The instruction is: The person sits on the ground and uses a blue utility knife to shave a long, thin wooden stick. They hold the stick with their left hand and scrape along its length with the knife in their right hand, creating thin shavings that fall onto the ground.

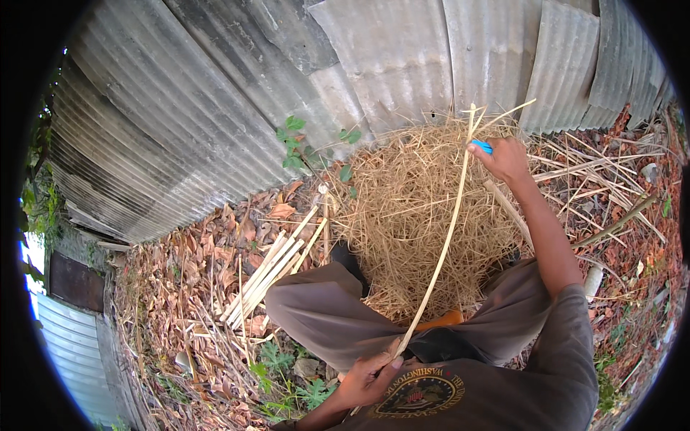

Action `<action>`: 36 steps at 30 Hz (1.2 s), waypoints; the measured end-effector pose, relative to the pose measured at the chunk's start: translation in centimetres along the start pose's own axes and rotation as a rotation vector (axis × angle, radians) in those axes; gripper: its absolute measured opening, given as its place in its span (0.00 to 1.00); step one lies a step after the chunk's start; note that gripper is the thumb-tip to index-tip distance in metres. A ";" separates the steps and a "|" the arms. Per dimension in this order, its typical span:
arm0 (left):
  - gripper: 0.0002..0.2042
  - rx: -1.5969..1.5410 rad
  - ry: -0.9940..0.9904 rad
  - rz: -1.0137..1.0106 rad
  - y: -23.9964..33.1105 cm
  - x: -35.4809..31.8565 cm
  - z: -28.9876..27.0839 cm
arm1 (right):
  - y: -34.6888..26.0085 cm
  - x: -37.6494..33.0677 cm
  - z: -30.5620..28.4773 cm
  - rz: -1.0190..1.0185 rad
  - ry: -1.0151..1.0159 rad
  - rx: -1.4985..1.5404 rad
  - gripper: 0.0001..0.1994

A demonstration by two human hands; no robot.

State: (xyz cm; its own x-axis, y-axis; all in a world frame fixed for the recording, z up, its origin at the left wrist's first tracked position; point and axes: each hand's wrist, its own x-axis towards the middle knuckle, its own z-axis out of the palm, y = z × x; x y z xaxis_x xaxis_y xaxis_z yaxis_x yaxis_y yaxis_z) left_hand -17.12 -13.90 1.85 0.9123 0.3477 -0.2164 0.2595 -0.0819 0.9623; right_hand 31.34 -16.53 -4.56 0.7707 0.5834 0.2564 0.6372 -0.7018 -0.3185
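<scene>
A long pale bamboo strip (450, 244) runs slantwise from my lap up to the far side of a heap of shavings. My left hand (370, 379) is closed around its near end, close to my shirt. Out at the far end, my right hand (505, 159) grips a small tool with a bright blue handle (482, 146), its thumb against the strip. The tool's blade cannot be made out. Just beyond that hand the strip's tip splits, and a thin sliver (509, 113) peels off to the right.
Thin curled shavings (417, 215) pile up between my bent legs. A bundle of pale split sticks (267, 276) lies left of my knee on dry leaves (194, 280). More strips (596, 172) are scattered at right. Corrugated metal sheets (402, 65) wall off the far side, with a green plant (293, 144) before them.
</scene>
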 end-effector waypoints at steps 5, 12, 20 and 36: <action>0.16 -0.019 -0.163 -0.082 -2.3 -5.2 -1.9 | 11.0 2.4 -0.1 0.349 0.122 0.108 0.47; 0.19 -0.383 0.080 -0.102 -4.3 -0.8 -2.5 | 9.0 1.5 -0.5 0.343 -0.010 0.299 0.43; 0.19 -0.402 -0.066 -0.021 -3.3 4.7 -1.3 | -6.8 -5.4 -1.8 0.093 -0.309 1.283 0.24; 0.16 -0.393 0.130 -0.075 -2.1 10.0 1.1 | -8.6 -7.2 -2.0 -0.352 -0.140 0.563 0.31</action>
State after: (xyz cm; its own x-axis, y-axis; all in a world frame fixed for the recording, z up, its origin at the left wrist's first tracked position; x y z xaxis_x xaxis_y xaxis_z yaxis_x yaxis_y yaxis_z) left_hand -8.20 -11.30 -2.51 0.8410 0.4565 -0.2902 0.1602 0.3022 0.9397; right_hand 20.30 -15.48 -1.83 0.4861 0.8118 0.3234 0.7203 -0.1626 -0.6743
